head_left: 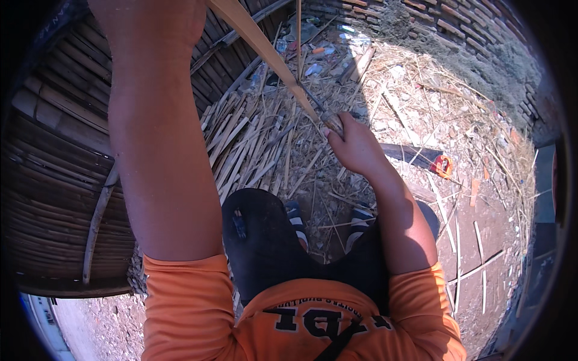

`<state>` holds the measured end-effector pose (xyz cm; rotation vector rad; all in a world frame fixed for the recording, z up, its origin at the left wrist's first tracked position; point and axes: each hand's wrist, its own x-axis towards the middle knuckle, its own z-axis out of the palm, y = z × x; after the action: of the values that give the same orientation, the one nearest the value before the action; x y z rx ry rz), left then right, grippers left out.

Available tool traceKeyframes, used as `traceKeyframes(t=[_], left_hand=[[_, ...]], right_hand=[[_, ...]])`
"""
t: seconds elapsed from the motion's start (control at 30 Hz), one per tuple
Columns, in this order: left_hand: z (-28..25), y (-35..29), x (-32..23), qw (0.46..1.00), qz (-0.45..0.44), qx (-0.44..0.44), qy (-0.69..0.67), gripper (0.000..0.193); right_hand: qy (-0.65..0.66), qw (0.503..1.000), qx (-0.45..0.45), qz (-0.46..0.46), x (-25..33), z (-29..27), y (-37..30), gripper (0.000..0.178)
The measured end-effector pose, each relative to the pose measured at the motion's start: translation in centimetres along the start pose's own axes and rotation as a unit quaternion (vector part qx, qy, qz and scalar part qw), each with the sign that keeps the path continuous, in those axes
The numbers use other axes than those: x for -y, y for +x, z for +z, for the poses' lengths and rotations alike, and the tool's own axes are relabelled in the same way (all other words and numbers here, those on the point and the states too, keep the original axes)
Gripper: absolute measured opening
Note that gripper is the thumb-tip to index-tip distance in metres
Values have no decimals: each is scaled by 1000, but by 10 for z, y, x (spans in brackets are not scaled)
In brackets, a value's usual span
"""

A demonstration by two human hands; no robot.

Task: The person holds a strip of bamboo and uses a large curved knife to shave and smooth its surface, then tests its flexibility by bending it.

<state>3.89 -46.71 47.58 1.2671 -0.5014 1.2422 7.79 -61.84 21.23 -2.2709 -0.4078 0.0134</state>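
My right hand [354,143] is closed around the wooden handle of a knife [330,121]. Its thin dark blade points up and to the left, against the lower part of a long pale bamboo strip [265,47]. That strip slants from the top edge down toward my right hand. My left arm reaches far up on the left, and only the back part of my left hand [153,21] shows at the top edge, beside the strip. The fingers of that hand are outside the picture, so their hold is hidden.
A slatted bamboo wall [57,174] stands close on the left. Many split strips [247,147] lie heaped before my knees. Shavings and litter cover the ground toward a brick wall [463,30]. At right, a small red-orange object [442,166] lies by a dark plank [409,154].
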Motion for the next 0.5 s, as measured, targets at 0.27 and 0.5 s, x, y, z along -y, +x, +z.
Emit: traceKeyframes(t=[0.27, 0.5], left_hand=[[-27, 3, 19, 991, 78, 110, -18, 50], [-12, -2, 4, 996, 42, 73, -31, 53]], right_hand=[[286, 935, 107, 178, 2, 9, 16, 48], [-95, 991, -88, -18, 7, 29, 3, 42]])
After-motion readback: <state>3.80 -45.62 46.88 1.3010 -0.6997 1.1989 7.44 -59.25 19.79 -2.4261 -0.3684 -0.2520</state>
